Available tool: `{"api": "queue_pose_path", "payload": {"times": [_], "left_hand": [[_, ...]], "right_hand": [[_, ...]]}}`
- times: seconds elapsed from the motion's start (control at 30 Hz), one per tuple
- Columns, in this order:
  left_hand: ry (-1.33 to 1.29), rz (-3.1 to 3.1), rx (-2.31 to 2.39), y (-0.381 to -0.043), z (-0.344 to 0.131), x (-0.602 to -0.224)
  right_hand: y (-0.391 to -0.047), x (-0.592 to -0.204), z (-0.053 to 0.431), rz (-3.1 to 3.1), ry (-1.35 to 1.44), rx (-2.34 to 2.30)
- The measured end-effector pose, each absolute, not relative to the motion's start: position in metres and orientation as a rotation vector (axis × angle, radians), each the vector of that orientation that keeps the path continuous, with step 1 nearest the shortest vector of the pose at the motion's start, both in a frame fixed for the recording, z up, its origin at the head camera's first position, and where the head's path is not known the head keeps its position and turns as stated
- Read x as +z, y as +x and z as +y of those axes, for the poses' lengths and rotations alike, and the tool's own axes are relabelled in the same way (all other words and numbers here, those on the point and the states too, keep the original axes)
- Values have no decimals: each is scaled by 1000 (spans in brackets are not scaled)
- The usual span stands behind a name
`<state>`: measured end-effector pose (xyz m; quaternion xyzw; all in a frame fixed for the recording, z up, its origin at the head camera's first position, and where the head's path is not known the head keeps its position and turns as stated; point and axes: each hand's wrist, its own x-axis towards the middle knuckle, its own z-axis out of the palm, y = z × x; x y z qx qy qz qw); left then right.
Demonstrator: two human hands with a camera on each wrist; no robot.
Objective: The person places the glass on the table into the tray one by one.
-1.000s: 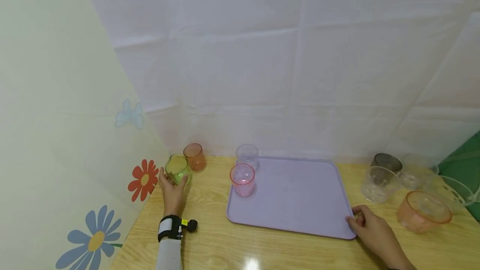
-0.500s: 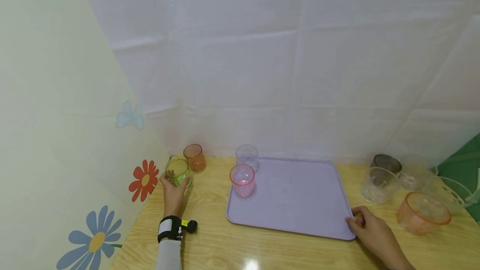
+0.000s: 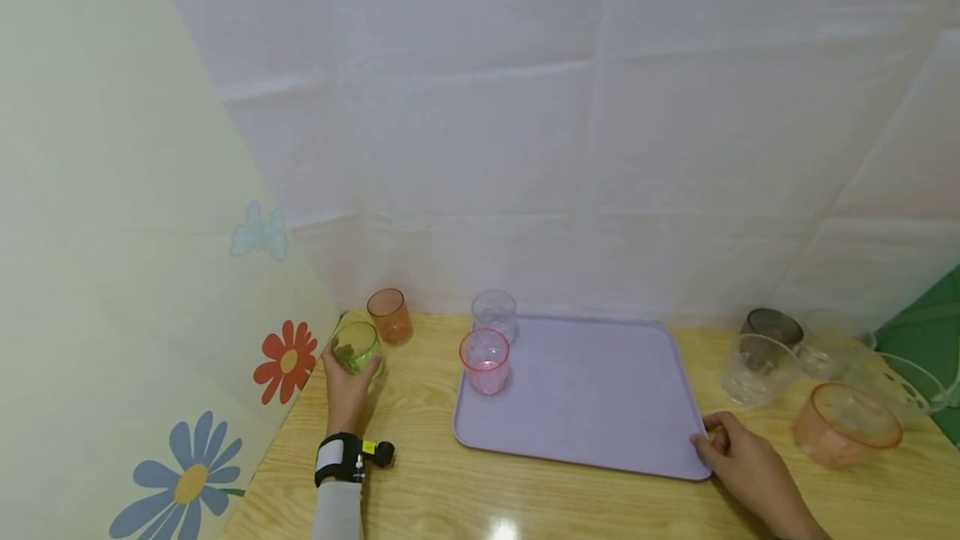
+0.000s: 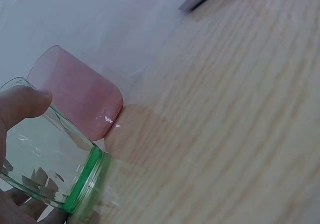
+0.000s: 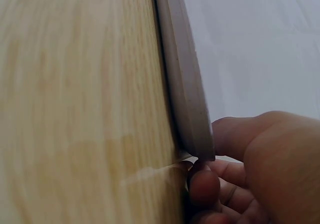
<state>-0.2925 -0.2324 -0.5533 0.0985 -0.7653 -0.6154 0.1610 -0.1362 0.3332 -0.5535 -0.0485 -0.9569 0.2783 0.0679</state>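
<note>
At the table's left end, my left hand (image 3: 347, 394) grips a clear green cup (image 3: 357, 347). The left wrist view has the thumb (image 4: 25, 103) on one side of this cup (image 4: 47, 149) and fingers on its other side, the thick green base close to the wood. Just behind it stands an orange-red cup (image 3: 391, 317). My right hand (image 3: 750, 461) pinches the near right corner of a lilac tray (image 3: 592, 390). In the right wrist view the thumb lies over the tray's rim (image 5: 187, 83), with curled fingers below. A pink cup (image 3: 486, 365) stands on the tray's left side.
Behind the pink cup, a clear cup (image 3: 495, 311) stands by the tray's back left corner. To the right are a dark grey cup (image 3: 776, 327), clear containers (image 3: 757, 382) and an orange bowl (image 3: 847, 432). A white sheet (image 3: 465, 123) hangs behind the table.
My left fingers have closed in round the green cup, which has shifted slightly toward me. My right hand and the tray keep their places.
</note>
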Motion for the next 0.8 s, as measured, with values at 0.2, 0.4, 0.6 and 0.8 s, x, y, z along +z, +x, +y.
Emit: {"api": "queue_pose_path", "payload": {"times": [0.2,0.4,0.6,0.8], "left_hand": [[303,-2192,-1758,-291,-232,-552],[310,-2194,-1762,-288,-230,-547],[274,-2181,-1770,-284,-228,-544],[229,-2213,-1746,-281,-226,-539]], "right_hand": [[-136,-555,333,-2872,-146,842],[-136,-555,333,-2879,-148,853],[-136,-554,334,-2892,-131,845],[-136,-553,335,-2905,-124,846]]}}
